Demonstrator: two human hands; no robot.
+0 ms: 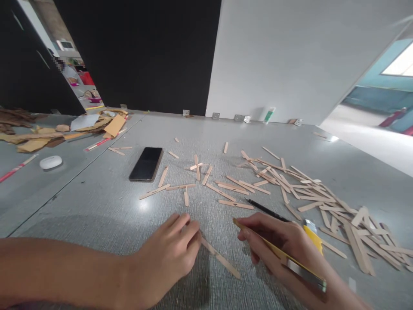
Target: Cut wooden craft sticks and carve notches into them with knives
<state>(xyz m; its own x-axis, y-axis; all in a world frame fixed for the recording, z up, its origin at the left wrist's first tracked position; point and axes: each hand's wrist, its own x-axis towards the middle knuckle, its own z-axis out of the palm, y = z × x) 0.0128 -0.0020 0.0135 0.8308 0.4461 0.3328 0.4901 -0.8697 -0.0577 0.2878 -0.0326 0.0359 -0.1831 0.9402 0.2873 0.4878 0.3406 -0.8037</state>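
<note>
My left hand (pixel 167 254) rests on the grey table (pixel 97 206), fingers curled together and pinching one end of a flat wooden stick (pixel 222 259) that lies on the surface. My right hand (pixel 284 247) is closed around a yellow utility knife (pixel 290 258), its tip pointing left toward the stick. A black pen (pixel 264 209) lies just beyond the right hand. Another yellow tool (pixel 312 234) shows behind that hand.
Several loose wooden sticks (pixel 290 185) are scattered across the middle and piled at the right (pixel 361 232). A black phone (pixel 146 163) lies face up at centre left. Cardboard scraps (pixel 48 133) and a white earbud case (pixel 50 162) lie at far left. Wall panels stand behind.
</note>
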